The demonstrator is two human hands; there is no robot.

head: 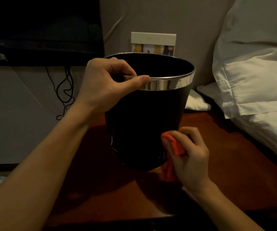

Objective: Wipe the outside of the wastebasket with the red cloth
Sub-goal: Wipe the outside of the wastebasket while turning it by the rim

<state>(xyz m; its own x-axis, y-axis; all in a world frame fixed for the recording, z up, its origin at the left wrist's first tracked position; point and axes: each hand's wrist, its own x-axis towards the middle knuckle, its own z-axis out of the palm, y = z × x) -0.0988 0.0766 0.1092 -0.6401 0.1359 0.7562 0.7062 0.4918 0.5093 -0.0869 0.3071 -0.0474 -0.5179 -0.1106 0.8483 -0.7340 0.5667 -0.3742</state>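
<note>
We see the wastebasket standing on the table, near its far edge. Our left hand sits at the basket's near-left rim — thumb outside, fingers over the edge. Our right hand is low at the basket's near-right side, pressing the cloth against the wall just above the table. Behind the basket a framed card leans at the wall. Pillows lie to the right — cables hang to the left.

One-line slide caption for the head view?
Left hand steadies black wastebasket rim; right hand presses red cloth low.
</note>
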